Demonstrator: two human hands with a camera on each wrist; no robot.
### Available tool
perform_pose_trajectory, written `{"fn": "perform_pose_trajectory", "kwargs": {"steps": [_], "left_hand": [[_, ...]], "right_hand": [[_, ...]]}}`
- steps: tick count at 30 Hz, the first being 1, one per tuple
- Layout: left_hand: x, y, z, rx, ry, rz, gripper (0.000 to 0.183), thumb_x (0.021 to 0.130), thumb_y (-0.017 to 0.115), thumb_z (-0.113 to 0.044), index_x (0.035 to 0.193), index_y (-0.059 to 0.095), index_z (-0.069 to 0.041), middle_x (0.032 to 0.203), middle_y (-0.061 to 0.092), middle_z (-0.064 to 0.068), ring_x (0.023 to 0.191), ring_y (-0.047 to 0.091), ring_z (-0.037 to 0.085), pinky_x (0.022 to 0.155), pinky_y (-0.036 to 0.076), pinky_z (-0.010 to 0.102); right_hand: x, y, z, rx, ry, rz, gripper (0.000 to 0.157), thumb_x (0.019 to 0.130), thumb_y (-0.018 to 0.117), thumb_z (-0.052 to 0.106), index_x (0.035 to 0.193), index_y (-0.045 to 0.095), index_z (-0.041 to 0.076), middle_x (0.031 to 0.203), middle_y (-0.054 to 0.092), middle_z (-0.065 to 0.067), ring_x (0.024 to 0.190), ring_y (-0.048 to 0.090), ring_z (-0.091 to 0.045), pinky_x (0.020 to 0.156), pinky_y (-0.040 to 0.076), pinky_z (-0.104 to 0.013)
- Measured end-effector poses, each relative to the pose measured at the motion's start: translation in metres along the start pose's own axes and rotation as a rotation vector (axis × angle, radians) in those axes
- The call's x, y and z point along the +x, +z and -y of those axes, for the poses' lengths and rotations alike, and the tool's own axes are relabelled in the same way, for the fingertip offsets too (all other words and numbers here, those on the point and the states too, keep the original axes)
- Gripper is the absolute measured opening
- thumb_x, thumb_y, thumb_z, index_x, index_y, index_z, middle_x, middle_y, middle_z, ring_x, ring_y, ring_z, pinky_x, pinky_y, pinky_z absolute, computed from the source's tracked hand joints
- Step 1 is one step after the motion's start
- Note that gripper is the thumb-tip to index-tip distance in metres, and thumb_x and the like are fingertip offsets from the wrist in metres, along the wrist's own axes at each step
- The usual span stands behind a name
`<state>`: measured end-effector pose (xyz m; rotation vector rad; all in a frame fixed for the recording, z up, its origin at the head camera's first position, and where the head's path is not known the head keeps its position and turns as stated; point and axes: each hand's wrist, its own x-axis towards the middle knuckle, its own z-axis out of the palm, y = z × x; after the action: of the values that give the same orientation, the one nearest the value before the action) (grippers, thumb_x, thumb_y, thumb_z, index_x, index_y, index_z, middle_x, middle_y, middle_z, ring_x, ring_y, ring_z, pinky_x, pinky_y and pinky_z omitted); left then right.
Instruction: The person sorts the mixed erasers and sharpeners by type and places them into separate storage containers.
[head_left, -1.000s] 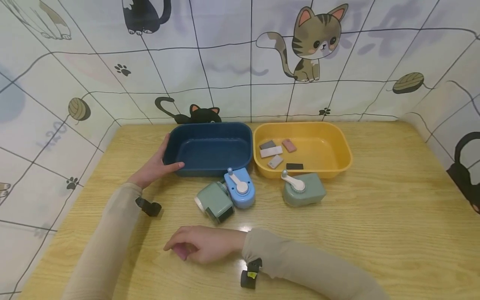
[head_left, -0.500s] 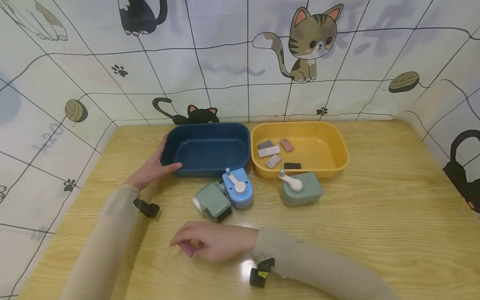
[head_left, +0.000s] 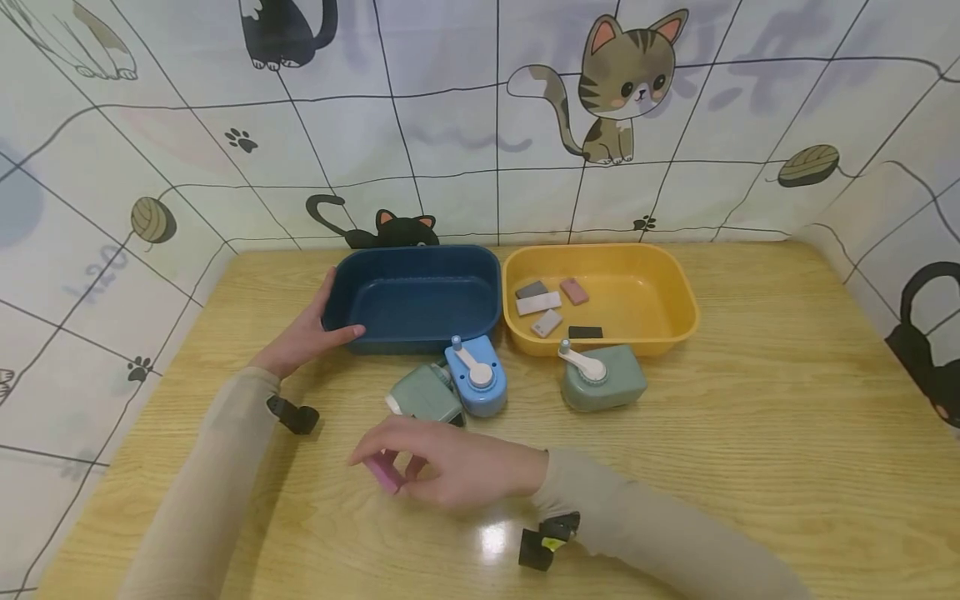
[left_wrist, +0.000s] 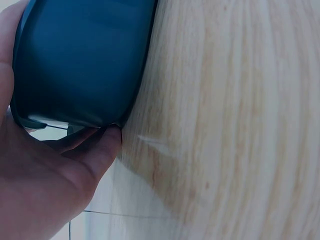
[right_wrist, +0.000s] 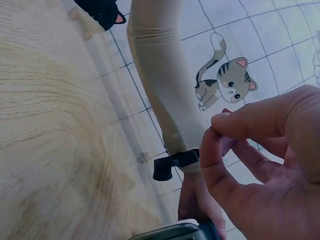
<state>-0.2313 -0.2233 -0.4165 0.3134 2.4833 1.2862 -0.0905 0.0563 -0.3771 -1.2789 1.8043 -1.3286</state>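
Observation:
My left hand (head_left: pixel 302 340) holds the left end of a dark blue plastic bin (head_left: pixel 417 297), its thumb over the front rim and its fingers along the outer wall. In the left wrist view, the fingers curve round the end wall of that bin (left_wrist: pixel 82 65). Between the thumb and fingers of my right hand (head_left: pixel 465 465) a small pink eraser (head_left: pixel 384 474) is pinched above the table. The right wrist view shows the right hand (right_wrist: pixel 265 160) with the eraser mostly hidden by its fingertips. Just behind that hand lies a green crank pencil sharpener (head_left: pixel 426 392), partly covered.
A blue pencil sharpener (head_left: pixel 478 379) touches the green one, in front of the blue bin. Another green sharpener (head_left: pixel 606 379) stands before a yellow bin (head_left: pixel 637 292), which holds several small erasers (head_left: pixel 538 303). A cat-print cloth (head_left: pixel 450 125) rises behind the wooden table (head_left: pixel 750 400).
My right hand has moved to the right and away from me with the pink eraser, now partly covering the green sharpener. The left hand has stayed on the blue bin.

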Motion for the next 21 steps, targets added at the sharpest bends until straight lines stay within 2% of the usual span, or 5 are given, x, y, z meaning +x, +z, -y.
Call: {"fn": "perform_pose_trajectory", "kwargs": {"steps": [9,16,21], "left_hand": [[0.002,-0.001,-0.001,-0.009,0.006,0.003,0.106,0.089,0.069,-0.033,0.152,-0.015,-0.034,0.160,-0.015,0.003,0.144,-0.011,0.027,0.111,0.002,0.060],[0.004,0.000,-0.003,-0.005,-0.003,0.007,0.107,0.089,0.070,-0.034,0.152,-0.016,-0.034,0.160,-0.015,0.005,0.144,-0.011,0.030,0.110,0.001,0.061],[0.001,0.000,-0.003,-0.004,-0.016,0.006,0.107,0.089,0.070,-0.032,0.152,-0.016,-0.035,0.160,-0.015,0.004,0.144,-0.010,0.030,0.111,0.002,0.061]], "right_hand": [[-0.013,-0.015,0.010,0.024,0.054,-0.087,0.059,0.091,0.058,-0.008,0.143,0.042,0.015,0.135,0.044,0.001,0.108,0.049,-0.006,0.089,0.047,-0.021],[-0.020,-0.025,0.015,0.000,-0.002,-0.151,0.053,0.089,0.062,-0.007,0.138,0.049,0.009,0.135,0.046,-0.002,0.108,0.049,-0.008,0.086,0.050,-0.023],[-0.026,-0.034,0.018,0.011,0.011,-0.163,0.054,0.089,0.062,-0.007,0.139,0.049,0.010,0.136,0.044,-0.001,0.109,0.049,-0.010,0.084,0.051,-0.025]]}}
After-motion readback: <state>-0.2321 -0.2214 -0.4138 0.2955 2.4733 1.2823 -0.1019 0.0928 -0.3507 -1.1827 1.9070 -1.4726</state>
